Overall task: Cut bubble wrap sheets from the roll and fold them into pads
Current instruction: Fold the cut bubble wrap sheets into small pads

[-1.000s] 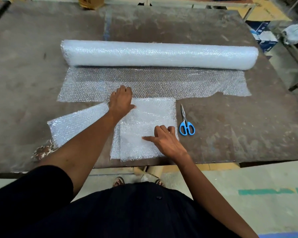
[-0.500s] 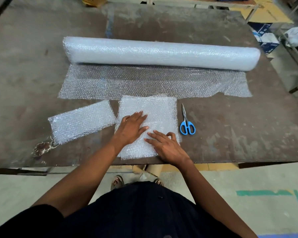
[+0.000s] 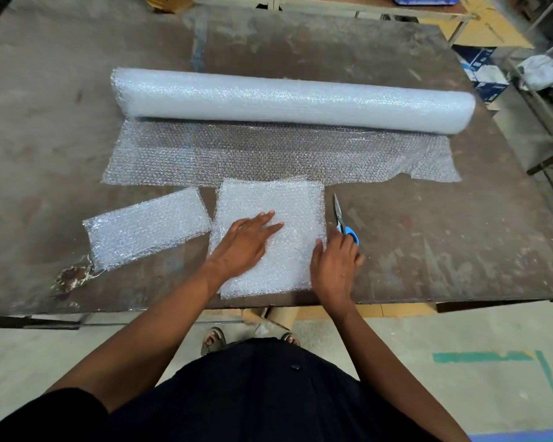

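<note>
A long bubble wrap roll point(image 3: 294, 100) lies across the table, and its loose sheet point(image 3: 268, 151) is spread flat toward me. A square folded pad point(image 3: 268, 199) sits at the front edge. My left hand point(image 3: 246, 240) presses flat on the pad's middle, fingers straight. My right hand point(image 3: 336, 263) is at the pad's right edge, thumb on the wrap, fingers reaching the blue handle of the scissors point(image 3: 338, 212); I see no grip on them. Another folded pad point(image 3: 147, 228) lies to the left.
The worn brown table point(image 3: 444, 244) has a chipped patch point(image 3: 71, 277) at the front left. A cardboard box point(image 3: 170, 3) stands at the far edge. Blue and white boxes point(image 3: 486, 74) and a rack sit off the right side. Cardboard tubes point(image 3: 281, 315) stand under the table.
My left hand came down from the pad's top left corner and spread flat on its middle. My right hand slid off the pad's lower middle to its right edge by the scissors.
</note>
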`<state>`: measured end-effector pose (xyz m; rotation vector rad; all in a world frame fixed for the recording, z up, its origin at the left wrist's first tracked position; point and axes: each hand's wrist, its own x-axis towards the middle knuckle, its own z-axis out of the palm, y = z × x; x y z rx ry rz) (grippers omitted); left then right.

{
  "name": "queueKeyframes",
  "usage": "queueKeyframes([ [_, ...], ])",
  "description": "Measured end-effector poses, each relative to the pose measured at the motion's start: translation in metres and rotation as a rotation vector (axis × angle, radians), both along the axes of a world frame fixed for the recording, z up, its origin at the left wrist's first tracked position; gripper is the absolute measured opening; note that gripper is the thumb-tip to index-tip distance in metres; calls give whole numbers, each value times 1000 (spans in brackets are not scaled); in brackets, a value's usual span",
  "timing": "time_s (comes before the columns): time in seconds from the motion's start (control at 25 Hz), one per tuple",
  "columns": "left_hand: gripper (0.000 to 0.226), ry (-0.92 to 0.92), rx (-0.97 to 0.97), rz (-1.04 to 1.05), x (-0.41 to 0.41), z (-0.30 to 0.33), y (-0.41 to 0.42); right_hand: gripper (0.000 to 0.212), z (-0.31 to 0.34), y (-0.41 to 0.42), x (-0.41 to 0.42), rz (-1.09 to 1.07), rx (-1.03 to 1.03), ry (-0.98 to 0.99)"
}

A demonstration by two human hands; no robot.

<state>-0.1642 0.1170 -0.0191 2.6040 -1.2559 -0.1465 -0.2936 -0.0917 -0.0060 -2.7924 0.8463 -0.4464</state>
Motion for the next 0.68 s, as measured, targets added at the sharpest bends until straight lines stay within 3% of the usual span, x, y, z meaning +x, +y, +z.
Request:
queueKeyframes([
  [0.08,58,19,-54,1,-9,-2,-9,31,-2,-5,4,-147,37,87],
  [0.16,53,73,-82,48,-17,-3,-18,28,-2,-13,2,-152,114,134],
  [0.32,62,103,-1,105,-16,2,-27,41,11,-22,3,-171,466,250],
  [0.48,76,96,100,46,-13,-2,-26,32,20,-34,-1,-202,635,133],
  [0.68,84,105,92,3,-8,-9,-17,19,13,-34,-13,-182,948,-90],
])
